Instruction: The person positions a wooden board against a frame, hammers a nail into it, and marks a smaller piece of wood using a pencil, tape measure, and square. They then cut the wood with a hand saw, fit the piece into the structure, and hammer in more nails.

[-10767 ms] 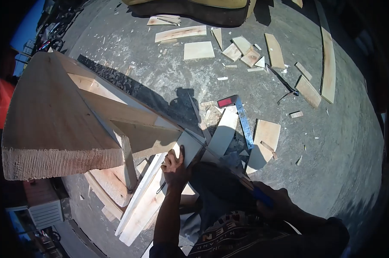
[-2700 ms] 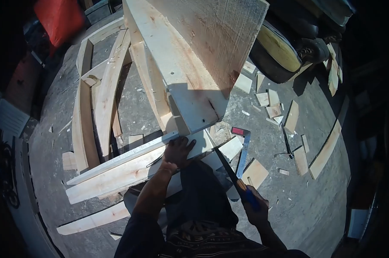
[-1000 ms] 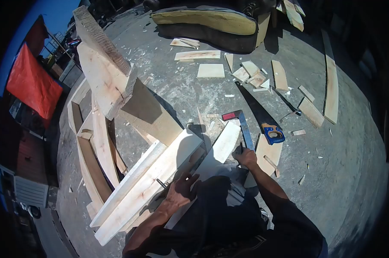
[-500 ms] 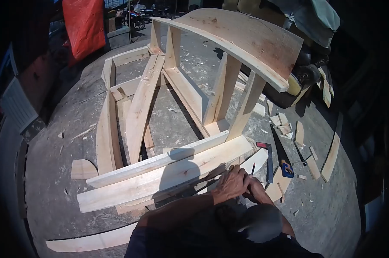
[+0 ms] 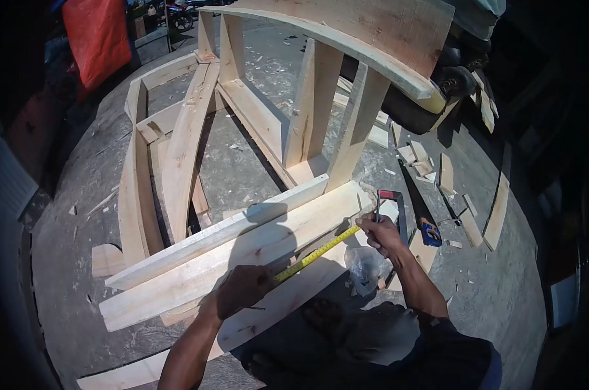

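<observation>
A yellow measuring tape (image 5: 317, 255) is running straight between a curled left hand (image 5: 245, 289) gripping one end and a right hand (image 5: 382, 233) pinching the other, a pale board (image 5: 327, 211) lying just beyond them, a saw (image 5: 419, 203) resting right of the right hand.

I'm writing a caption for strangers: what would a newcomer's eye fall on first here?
Probably the large wooden frame, with its curved upper board, filling the upper middle of the view. Next would come the bright yellow tape measure, stretched between the left hand and right hand below it, then the vivid red sheet at upper left.
</observation>
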Available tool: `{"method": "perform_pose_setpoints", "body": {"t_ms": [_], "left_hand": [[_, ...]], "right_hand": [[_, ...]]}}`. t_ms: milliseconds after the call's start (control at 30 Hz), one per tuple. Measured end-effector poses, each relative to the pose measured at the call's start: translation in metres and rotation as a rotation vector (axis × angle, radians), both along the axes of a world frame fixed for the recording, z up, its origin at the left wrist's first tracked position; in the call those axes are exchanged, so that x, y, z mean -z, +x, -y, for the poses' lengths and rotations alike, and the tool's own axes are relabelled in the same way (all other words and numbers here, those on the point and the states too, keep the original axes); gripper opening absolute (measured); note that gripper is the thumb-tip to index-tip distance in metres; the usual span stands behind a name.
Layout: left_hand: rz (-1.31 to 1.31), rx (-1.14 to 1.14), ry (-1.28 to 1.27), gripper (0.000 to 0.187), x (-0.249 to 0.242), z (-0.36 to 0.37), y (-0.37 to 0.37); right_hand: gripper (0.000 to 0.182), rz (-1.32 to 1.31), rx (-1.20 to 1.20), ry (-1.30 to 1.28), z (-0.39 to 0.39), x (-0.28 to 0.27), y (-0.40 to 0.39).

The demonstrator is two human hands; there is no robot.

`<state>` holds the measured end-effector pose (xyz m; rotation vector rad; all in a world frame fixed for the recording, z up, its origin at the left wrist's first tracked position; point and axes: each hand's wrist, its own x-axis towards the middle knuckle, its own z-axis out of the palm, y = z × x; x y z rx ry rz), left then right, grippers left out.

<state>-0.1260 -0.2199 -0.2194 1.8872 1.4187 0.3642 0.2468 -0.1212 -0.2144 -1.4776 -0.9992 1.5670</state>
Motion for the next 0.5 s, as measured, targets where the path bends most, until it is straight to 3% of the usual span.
{"method": "perform_pose_setpoints", "body": {"t_ms": [33, 100, 167, 233, 300, 367, 433, 500], "left_hand": [[-0.161, -0.097, -0.161, 0.026, -0.003, 0.000, -0.022], [-0.190, -0.218, -0.230, 0.022, -0.022, 0.004, -0.052], [-0.213, -0.204, 0.017, 0.025, 0.005, 0.007, -0.079], [-0.219, -0.336, -0.080, 0.029, 0.019, 0.005, -0.094], [-0.358, -0.397, -0.251, 0.030, -0.018, -0.002, -0.088], [-0.305, -0.508, -0.393, 0.035, -0.028, -0.004, -0.089], [-0.286, -0.465, -0.234, 0.037, -0.013, -0.001, -0.099], [-0.330, -0.523, -0.288, 0.039, -0.011, -0.003, -0.105]], "right_hand": [[0.026, 0.114, 0.091, 0.109, -0.027, 0.006, 0.025], [0.022, 0.148, 0.216, 0.156, -0.075, 0.024, 0.064], [0.022, 0.218, 0.242, 0.166, -0.102, 0.045, 0.073], [0.027, 0.458, 0.133, 0.158, -0.102, 0.051, 0.050], [0.036, 0.533, 0.152, 0.208, -0.103, 0.059, 0.045], [0.042, 0.610, 0.144, 0.292, -0.107, 0.078, 0.053], [0.049, 0.834, 0.196, 0.424, -0.093, 0.066, 0.040], [0.054, 0.725, 0.219, 0.583, -0.072, 0.061, 0.024]]}}
